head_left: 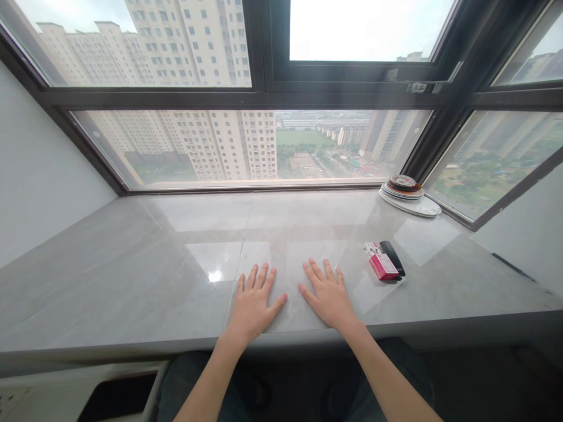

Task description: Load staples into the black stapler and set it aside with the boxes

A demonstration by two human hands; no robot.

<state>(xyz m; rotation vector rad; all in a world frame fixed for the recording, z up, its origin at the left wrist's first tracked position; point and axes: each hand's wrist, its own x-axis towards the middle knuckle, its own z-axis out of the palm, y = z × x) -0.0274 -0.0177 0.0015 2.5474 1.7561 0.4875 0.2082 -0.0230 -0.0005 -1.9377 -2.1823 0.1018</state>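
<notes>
My left hand lies flat on the glossy grey tiled sill, fingers spread, holding nothing. Beside it, my right hand rests palm down on the same surface with its fingers apart, also holding nothing. A gap separates the two thumbs. Nearest to my right hand, off to its right, is a small pink-and-white box. A black stapler-like object lies against the box's right side.
A stack of plates stands in the far right corner by the window frame. A thin dark strip lies along the right wall. Below the sill's front edge at left is a pale cabinet or box with a dark opening.
</notes>
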